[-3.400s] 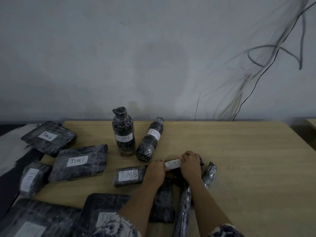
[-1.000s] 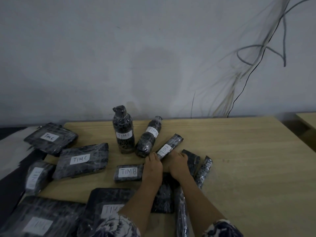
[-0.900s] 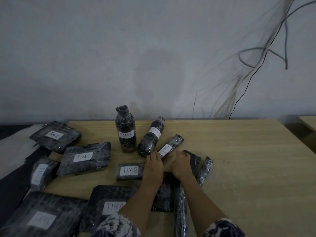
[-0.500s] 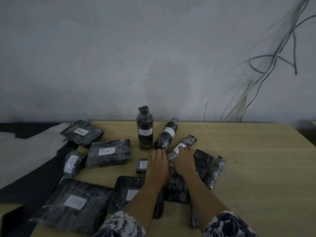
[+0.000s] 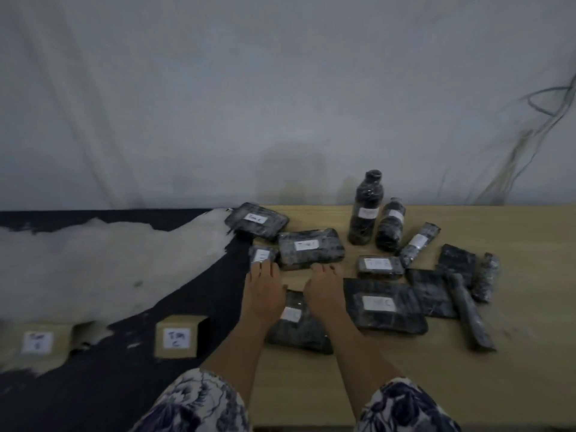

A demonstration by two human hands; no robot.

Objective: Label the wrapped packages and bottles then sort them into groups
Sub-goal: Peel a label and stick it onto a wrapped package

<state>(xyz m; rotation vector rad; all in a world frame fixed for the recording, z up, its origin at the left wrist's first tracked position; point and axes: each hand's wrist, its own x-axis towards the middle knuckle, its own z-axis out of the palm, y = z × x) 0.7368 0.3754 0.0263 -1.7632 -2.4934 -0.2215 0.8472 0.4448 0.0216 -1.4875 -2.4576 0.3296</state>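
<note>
Several black wrapped packages with white labels lie on the wooden table (image 5: 405, 385). My left hand (image 5: 261, 291) reaches out with straight fingers touching a small labelled package (image 5: 261, 253) at the table's left edge. My right hand (image 5: 322, 289) lies flat, its fingertips at the near edge of a larger labelled package (image 5: 311, 248). Both forearms pass over another labelled package (image 5: 299, 325). Two wrapped bottles stand behind: an upright bottle (image 5: 365, 210) and a shorter one (image 5: 391, 224). A slim labelled roll (image 5: 419, 243) lies beside them.
Two cardboard boxes with white labels sit on the dark floor at left, one nearer (image 5: 178, 336) and one at the edge (image 5: 36, 341). White sheeting (image 5: 109, 263) covers part of the floor. Unlabelled wrapped pieces (image 5: 467, 310) lie at right. Cables (image 5: 530, 129) hang on the wall.
The view has swung left, showing the floor and boxes. Both hands left the slim labelled roll beside the bottles and moved left to the packages at the table's left edge.
</note>
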